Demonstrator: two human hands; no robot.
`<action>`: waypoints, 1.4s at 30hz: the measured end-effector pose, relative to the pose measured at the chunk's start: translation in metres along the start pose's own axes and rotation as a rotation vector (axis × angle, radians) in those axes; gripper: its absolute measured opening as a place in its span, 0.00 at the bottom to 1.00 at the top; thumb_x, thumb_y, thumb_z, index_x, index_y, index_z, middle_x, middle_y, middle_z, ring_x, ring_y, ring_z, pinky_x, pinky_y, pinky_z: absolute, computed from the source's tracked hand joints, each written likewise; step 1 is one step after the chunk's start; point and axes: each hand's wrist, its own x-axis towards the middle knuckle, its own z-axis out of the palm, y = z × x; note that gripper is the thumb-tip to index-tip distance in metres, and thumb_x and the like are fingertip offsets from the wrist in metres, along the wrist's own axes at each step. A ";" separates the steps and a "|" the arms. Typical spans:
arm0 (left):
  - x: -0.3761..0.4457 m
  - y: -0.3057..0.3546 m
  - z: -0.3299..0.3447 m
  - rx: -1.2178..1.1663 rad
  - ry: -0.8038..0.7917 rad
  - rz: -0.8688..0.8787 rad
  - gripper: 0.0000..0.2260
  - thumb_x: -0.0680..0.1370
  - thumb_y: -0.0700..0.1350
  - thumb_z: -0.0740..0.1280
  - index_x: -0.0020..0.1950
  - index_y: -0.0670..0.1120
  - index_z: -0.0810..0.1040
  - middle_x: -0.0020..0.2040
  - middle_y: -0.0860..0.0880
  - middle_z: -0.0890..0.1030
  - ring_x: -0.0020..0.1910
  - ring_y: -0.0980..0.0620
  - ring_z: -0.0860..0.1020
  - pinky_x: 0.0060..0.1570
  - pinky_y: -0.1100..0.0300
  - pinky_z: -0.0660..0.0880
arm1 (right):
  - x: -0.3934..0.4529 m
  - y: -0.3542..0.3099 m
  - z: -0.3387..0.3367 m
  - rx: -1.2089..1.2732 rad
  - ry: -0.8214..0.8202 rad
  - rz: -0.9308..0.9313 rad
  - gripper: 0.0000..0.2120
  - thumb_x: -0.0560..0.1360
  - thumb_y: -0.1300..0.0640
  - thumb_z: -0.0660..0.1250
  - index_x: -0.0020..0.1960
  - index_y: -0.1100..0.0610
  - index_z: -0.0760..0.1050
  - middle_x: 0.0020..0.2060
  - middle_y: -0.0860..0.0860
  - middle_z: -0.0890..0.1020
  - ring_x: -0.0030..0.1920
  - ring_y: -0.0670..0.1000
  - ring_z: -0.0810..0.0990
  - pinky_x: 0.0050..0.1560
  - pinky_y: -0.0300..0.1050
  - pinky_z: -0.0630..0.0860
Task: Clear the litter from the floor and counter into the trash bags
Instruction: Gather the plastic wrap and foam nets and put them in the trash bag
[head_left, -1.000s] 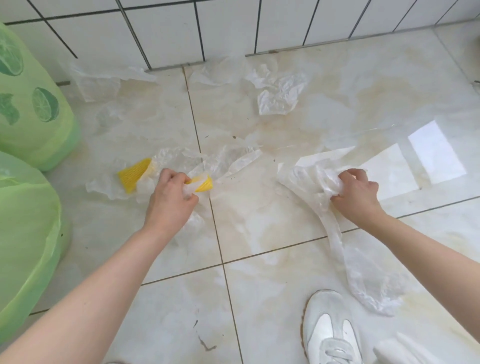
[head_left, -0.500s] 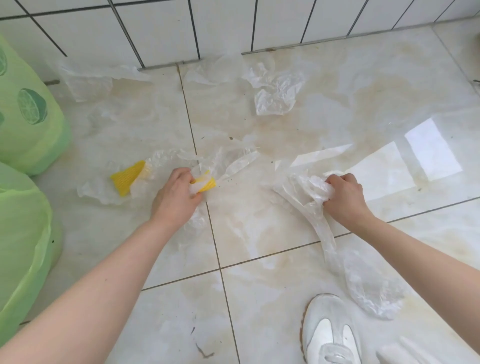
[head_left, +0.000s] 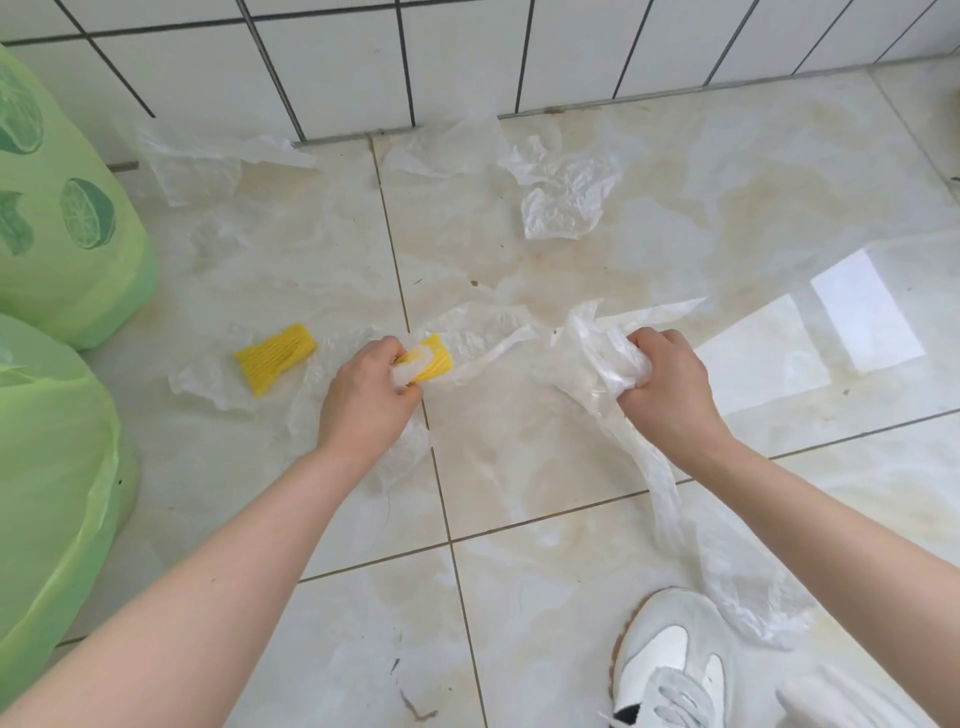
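Nearest me, my white sneaker (head_left: 667, 670) stands on the tiled floor (head_left: 519, 597), and beside it lies the trailing end of the long clear plastic bag (head_left: 675, 499) that runs up into my right hand (head_left: 670, 384). That hand's fingers are curled tight around a bunch of the bag; compared with a second ago more of the film is gathered into my fist, though the tail has not left the floor. I judge it needs another gather or two before it can be carried.

My left hand (head_left: 363, 395) pinches a yellow foam fruit net (head_left: 428, 356) together with a scrap of clear film (head_left: 498, 338), fingers and thumb closed on both. A moment back the net was half hidden under my fingers; now more of it shows, so the pinch looks secure. The second yellow foam net (head_left: 274, 354) lies untouched on its film, just left of that hand.

At the floor's left edge stand the two green trash bags (head_left: 57, 249), well apart from both hands. Farther off, near the wall tiles (head_left: 467, 57), a crumpled clear bag (head_left: 566, 200) and flat plastic sheets (head_left: 208, 161) are yet to be collected.
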 end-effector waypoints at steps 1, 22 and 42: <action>-0.002 0.001 -0.005 -0.035 0.022 -0.003 0.08 0.68 0.37 0.67 0.42 0.46 0.71 0.41 0.47 0.77 0.42 0.42 0.74 0.40 0.53 0.70 | -0.003 -0.006 0.002 0.009 -0.005 -0.015 0.09 0.70 0.66 0.62 0.47 0.55 0.71 0.46 0.52 0.70 0.39 0.48 0.70 0.36 0.25 0.66; -0.099 -0.036 -0.166 -0.150 0.366 -0.197 0.17 0.68 0.34 0.67 0.28 0.48 0.62 0.25 0.51 0.64 0.28 0.46 0.64 0.27 0.63 0.62 | -0.051 -0.205 0.065 0.194 -0.203 -0.422 0.11 0.70 0.61 0.65 0.35 0.49 0.66 0.39 0.51 0.73 0.36 0.50 0.71 0.31 0.39 0.63; 0.016 -0.071 -0.353 -0.442 0.757 -0.437 0.11 0.71 0.44 0.69 0.32 0.50 0.69 0.31 0.53 0.71 0.38 0.51 0.72 0.39 0.58 0.69 | -0.007 -0.432 0.072 0.607 -0.520 -0.483 0.03 0.69 0.66 0.63 0.42 0.60 0.74 0.35 0.56 0.75 0.36 0.52 0.74 0.37 0.47 0.73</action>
